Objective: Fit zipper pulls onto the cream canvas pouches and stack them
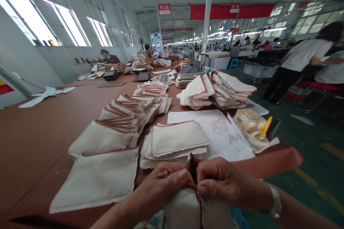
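My left hand [173,179] and my right hand [219,179] pinch the brown edge of a cream fabric pouch [185,209] close in front of me. Its brown inner side shows in the gap between my fists. Just beyond my hands lies a stack of cream fabric pouches [178,137] with brown edges. To the left, one flat pouch [99,179] lies at the table's near side, and a fanned row of pouches [118,121] runs back from it. My right wrist wears a pale bangle [275,202].
The brown-covered table [48,139] ends at right. White paper [209,125] lies beyond the stack, beside a stained plastic tub [249,125] with a yellow-handled tool [266,127]. More pouches [231,87] are piled behind. A person in white [301,55] stands at right; another person [110,58] works far left.
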Demonstrator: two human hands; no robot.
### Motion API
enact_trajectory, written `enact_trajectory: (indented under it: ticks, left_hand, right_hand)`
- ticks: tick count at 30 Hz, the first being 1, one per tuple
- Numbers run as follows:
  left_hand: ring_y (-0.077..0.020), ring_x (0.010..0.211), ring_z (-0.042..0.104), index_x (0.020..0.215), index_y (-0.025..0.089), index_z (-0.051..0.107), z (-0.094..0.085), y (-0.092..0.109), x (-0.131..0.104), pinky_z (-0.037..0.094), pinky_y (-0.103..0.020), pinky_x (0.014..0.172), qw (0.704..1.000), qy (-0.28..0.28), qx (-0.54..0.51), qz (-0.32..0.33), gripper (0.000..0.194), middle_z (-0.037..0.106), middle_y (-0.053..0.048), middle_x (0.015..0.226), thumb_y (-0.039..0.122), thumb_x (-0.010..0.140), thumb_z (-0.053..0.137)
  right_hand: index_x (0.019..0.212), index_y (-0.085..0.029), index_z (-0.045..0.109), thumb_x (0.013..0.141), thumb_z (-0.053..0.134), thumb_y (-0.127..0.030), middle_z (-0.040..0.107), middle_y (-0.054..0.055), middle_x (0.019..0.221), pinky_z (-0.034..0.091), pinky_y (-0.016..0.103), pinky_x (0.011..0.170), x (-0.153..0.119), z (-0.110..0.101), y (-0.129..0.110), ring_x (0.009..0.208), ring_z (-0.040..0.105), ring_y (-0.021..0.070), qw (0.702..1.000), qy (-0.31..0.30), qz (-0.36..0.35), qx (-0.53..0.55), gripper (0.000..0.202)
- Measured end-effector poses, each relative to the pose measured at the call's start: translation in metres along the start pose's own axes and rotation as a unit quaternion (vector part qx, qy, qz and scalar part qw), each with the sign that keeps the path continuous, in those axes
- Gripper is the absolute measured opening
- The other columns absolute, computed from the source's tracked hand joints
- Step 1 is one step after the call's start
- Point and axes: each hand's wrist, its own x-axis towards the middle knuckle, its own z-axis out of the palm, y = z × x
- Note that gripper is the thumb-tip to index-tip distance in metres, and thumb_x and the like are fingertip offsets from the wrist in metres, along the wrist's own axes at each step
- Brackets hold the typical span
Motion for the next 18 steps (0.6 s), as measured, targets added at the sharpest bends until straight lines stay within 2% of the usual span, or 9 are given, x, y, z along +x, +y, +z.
enact_trajectory:
  ticks: [3,6,9,13,18]
  left_hand:
    - [-0.0115,0.057,0.038,0.072,0.008,0.070,-0.004,-0.001,0.000,0.025,-0.024,0.052,0.995,0.024,-0.067,-0.068,0.044,0.051,-0.002,0.061,0.049,0.084,0.056]
    - [-0.0094,0.051,0.035,0.067,0.008,0.071,-0.001,0.000,0.003,0.021,-0.023,0.049,0.989,0.033,-0.080,-0.122,0.022,0.051,-0.001,0.056,0.030,0.067,0.068]
    - [-0.0093,0.049,0.037,0.064,0.008,0.071,0.002,0.002,0.007,0.024,-0.023,0.049,0.983,0.039,-0.095,-0.152,0.019,0.053,-0.001,0.054,0.025,0.056,0.067]
    - [-0.0083,0.046,0.036,0.061,0.010,0.067,0.006,0.000,0.009,0.023,-0.022,0.048,0.983,0.037,-0.104,-0.150,0.017,0.052,0.000,0.052,0.025,0.053,0.066]
    - [-0.0067,0.048,0.028,0.061,0.011,0.062,0.011,-0.004,0.005,0.019,-0.022,0.046,0.993,0.039,-0.040,-0.102,0.014,0.044,0.004,0.051,0.024,0.058,0.062]
  right_hand:
    - [0.077,-0.013,0.058,0.089,0.065,-0.043,0.053,0.001,0.075,0.031,0.022,0.057,-0.004,-0.001,0.010,0.067,0.041,0.0118,0.999,-0.001,0.024,0.023,0.034]
    - [0.077,-0.013,0.058,0.088,0.065,-0.045,0.053,0.001,0.074,0.031,0.023,0.058,-0.006,-0.002,0.014,0.066,0.040,0.0123,0.999,-0.004,0.032,0.026,0.035]
    - [0.075,-0.013,0.058,0.088,0.065,-0.044,0.053,0.002,0.075,0.032,0.024,0.059,-0.005,-0.001,0.013,0.069,0.041,0.0134,0.999,-0.004,0.021,0.035,0.034]
    - [0.075,-0.014,0.057,0.087,0.066,-0.041,0.055,0.003,0.076,0.033,0.025,0.061,-0.003,0.002,0.014,0.070,0.043,0.0143,0.998,-0.007,0.011,0.061,0.032]
    - [0.073,-0.014,0.056,0.085,0.068,-0.042,0.055,0.004,0.073,0.034,0.026,0.062,-0.003,0.001,0.023,0.068,0.044,0.0147,0.996,0.002,0.009,0.088,0.033]
